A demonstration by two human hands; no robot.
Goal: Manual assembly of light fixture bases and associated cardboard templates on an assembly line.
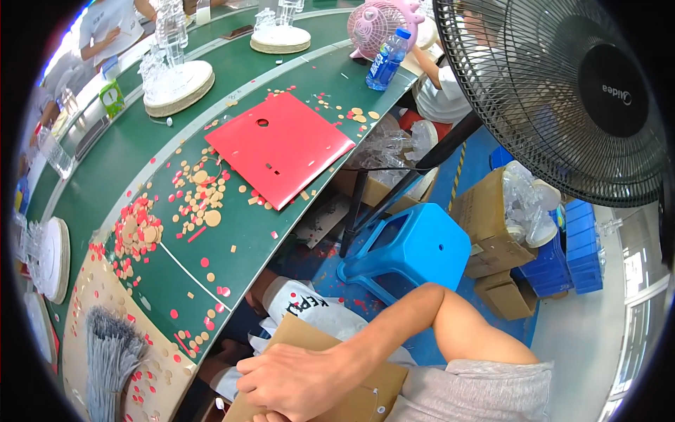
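Note:
A brown cardboard panel (309, 336) rests across my lap, tilted. On top of it lies my right hand (288, 383), back upward, fingers curled in and closed; whatever they grip is hidden beneath. A few fingertips (271, 417) show below it at the lower edge, perhaps from my left hand, whose grip cannot be seen. A thin white cord with a small white end (380, 408) lies on the panel near my right wrist. Another small white end (220, 404) sticks out by the panel's left edge.
A red panel (281, 148) with cut holes lies on the green table (246, 246), among scattered red and tan cutouts (200, 193). Grey wire ties (112, 352) lie near left. Right: a blue stool (422, 243), large black fan (562, 91) and cartons (485, 218). People sit beyond.

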